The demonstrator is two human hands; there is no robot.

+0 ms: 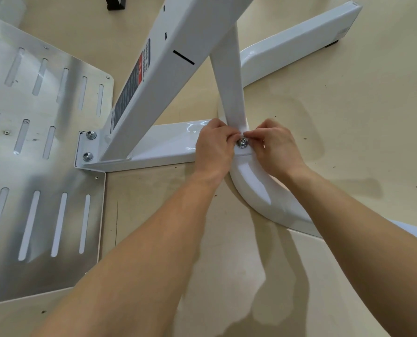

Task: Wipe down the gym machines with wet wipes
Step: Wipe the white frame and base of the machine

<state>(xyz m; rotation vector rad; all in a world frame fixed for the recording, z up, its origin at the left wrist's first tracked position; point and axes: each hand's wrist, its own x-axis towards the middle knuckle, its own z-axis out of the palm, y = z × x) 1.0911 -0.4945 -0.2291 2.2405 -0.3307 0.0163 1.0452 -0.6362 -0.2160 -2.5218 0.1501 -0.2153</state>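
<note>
Head view, looking down at a beige floor (pixel 348 117). A slotted metal plate (pixel 56 166) lies at left, bolted to the white machine frame (pixel 168 144). A slanted beam (pixel 168 69) with a warning label (pixel 132 83) rises from the frame, and a narrow strut (pixel 229 81) stands beside it. The left hand (pixel 214 147) and right hand (pixel 277 147) meet at the strut's foot with their fingers curled. Both pinch a small white wet wipe (pixel 243 135), mostly hidden by fingertips, against the strut's foot. The wipe sits just above a bolt (pixel 242 143).
</note>
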